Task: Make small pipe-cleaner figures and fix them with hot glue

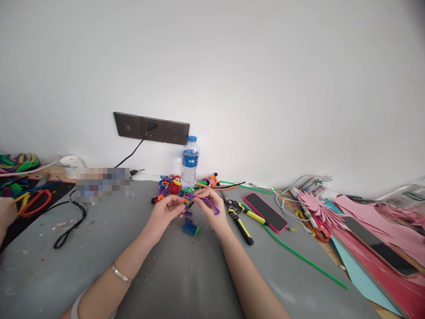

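My left hand (pixel 168 214) pinches the near side of a small pipe cleaner figure (pixel 187 198), coloured green, orange and purple. From the other side my right hand (pixel 212 209) grips a purple pipe cleaner (pixel 212 204) at the figure, and its bent end sticks out over the fingers. Fingers hide part of the figure. Just below the hands is a dark blue piece with a green end (pixel 191 227); I cannot tell whether it joins the figure. Behind stand finished-looking fuzzy figures, one purple and orange (pixel 164 185) and one red and yellow (pixel 175 184).
A water bottle (pixel 190 164) stands by the wall. Yellow-black pliers (pixel 241 221), a pink-cased phone (pixel 265 212) and a green pipe cleaner (pixel 307 260) lie to the right, beside pink paper (pixel 361 215). At left are a black cord (pixel 81 219), red-handled scissors (pixel 36 204) and another person's hand (pixel 6 215).
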The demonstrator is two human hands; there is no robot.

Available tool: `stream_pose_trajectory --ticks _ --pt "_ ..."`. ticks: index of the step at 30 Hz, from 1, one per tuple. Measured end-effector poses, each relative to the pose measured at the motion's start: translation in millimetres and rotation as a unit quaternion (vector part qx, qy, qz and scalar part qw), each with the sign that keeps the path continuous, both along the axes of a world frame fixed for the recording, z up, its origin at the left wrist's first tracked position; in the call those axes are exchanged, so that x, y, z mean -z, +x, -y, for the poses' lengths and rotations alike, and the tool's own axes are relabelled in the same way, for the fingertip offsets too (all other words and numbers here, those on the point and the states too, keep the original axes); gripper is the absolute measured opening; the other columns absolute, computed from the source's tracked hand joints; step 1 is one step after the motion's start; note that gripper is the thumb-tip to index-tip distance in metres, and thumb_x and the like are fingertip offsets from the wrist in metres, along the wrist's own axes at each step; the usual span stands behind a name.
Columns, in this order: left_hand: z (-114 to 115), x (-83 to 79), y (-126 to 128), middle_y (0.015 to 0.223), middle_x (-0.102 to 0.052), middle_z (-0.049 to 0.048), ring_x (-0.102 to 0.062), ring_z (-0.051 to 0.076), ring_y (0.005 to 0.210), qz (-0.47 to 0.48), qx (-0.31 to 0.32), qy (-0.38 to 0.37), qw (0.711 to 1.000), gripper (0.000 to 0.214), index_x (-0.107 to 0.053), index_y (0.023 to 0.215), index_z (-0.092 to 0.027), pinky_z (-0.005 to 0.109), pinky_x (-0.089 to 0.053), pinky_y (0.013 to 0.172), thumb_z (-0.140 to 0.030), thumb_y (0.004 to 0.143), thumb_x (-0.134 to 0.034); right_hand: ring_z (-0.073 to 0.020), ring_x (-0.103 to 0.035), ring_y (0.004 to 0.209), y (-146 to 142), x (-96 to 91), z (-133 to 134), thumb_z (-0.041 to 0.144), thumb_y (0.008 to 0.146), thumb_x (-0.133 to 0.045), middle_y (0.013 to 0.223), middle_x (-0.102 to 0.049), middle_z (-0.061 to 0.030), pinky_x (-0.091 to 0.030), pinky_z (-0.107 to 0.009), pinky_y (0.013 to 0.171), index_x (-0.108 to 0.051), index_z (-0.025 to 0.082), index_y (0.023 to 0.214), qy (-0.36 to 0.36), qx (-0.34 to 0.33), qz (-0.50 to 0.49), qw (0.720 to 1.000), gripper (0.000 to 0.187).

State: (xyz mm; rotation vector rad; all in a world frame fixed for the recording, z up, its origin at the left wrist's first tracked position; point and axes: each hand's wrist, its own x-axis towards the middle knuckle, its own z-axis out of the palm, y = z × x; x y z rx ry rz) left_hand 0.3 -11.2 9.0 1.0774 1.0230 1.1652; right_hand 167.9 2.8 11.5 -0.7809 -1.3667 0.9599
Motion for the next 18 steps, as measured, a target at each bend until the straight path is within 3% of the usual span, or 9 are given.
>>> stream_pose_trajectory --ticks 5,11,14,18 --pt "-1.8 -1.6 -0.8 0.078 -0.067 0.0005 -0.065 0.012 0.080 0.151 -0.029 -0.095 0.984 0.028 -0.068 0.081 -0.016 0.023 -0.053 0.079 -0.021 0.059 -0.085 -0.0168 -0.062 0.081 -2.0 2.3 1.8 0.031 0.083 -0.066 0.087 -0.067 -0.0046 -0.051 -0.031 0.075 -0.055 0.020 0.079 0.002 -0.027 0.006 1.000 0.016" --pt "1.3 3.9 4.3 0.081 -0.068 0.0016 -0.068 0.015 0.073 0.072 0.046 -0.087 0.993 0.032 -0.065 0.084 -0.016 0.022 -0.053 0.063 -0.029 0.062 -0.085 -0.0161 -0.064 0.084 -5.0 4.4 5.8 0.030 0.086 -0.062 0.092 -0.066 -0.0046 -0.051 -0.030 0.077 -0.055 0.020 0.085 -0.022 -0.081 0.017 0.996 0.012" --pt "3.3 5.3 7.0 0.081 -0.068 0.0018 -0.069 0.017 0.075 0.047 0.070 -0.075 0.994 0.034 -0.063 0.080 -0.015 0.024 -0.053 0.066 -0.029 0.059 -0.086 -0.0155 -0.064 0.082 -6.1 4.2 6.7 0.031 0.086 -0.062 0.092 -0.065 -0.0040 -0.052 -0.029 0.074 -0.055 0.020 0.085 -0.025 -0.090 0.014 0.995 0.013" --pt "2.6 3.9 6.3 0.078 -0.066 0.0001 -0.068 0.017 0.080 0.069 0.031 -0.054 0.996 0.033 -0.060 0.072 -0.016 0.023 -0.053 0.069 -0.029 0.057 -0.086 -0.0149 -0.064 0.073 -5.2 3.2 4.1 0.034 0.085 -0.063 0.084 -0.065 -0.0024 -0.052 -0.028 0.068 -0.054 0.021 0.083 -0.031 -0.045 -0.007 0.998 0.017"
